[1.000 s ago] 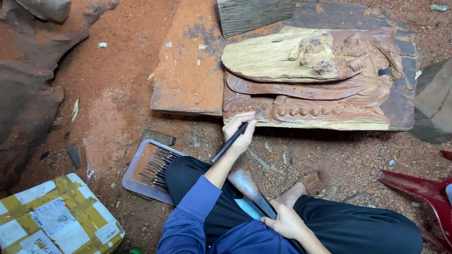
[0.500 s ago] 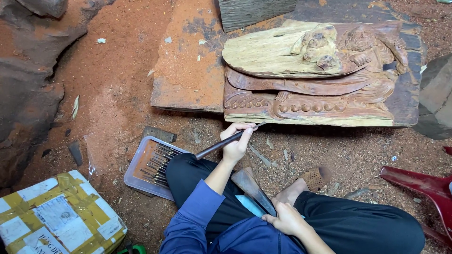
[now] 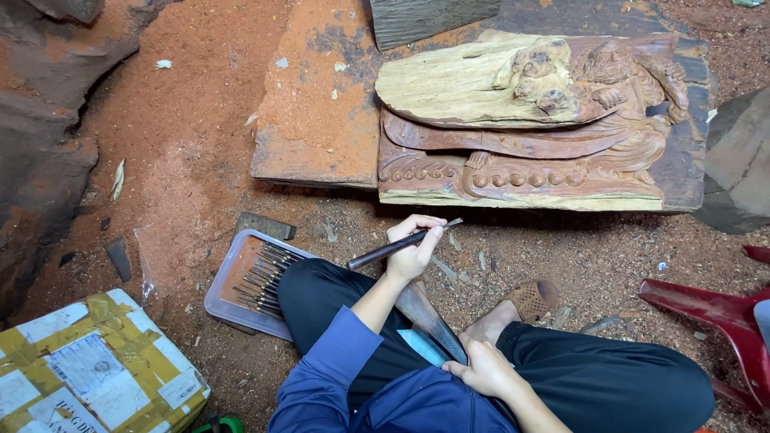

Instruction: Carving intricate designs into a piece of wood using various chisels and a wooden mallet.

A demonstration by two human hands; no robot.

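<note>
Head view looks straight down on a person seated cross-legged on a floor [image 3: 200, 176] of red sawdust and wood chips. The left hand [image 3: 413, 244] holds a carving chisel [image 3: 401, 244] above the left knee, its fingers [image 3: 417, 224] clamped together around the middle of the shaft. The chisel lies nearly level, its long axis running from lower left to upper right: the dark handle end points down-left toward the tool tray [image 3: 253, 281], and the pale metal tip points up-right toward the carved wood block [image 3: 521, 128], well short of it. The right hand [image 3: 481, 369] rests on the lap with its fingers curled on the lower end of a flat wooden mallet [image 3: 429, 317] that lies across the legs; whether they grip it or only rest on it cannot be told. The tray sits just beside the left thigh, filled with a row of thin chisels. A taped cardboard box [image 3: 92, 369] stands at lower left, and a red plastic stool [image 3: 714, 309] lies at the right edge. Compared with a second ago, the left hand has drawn back from the lower edge of the carving toward the body, and the chisel has swung from a steep diagonal, tip up at the block, to this flatter line. The right hand is where it was on the lap.
</note>
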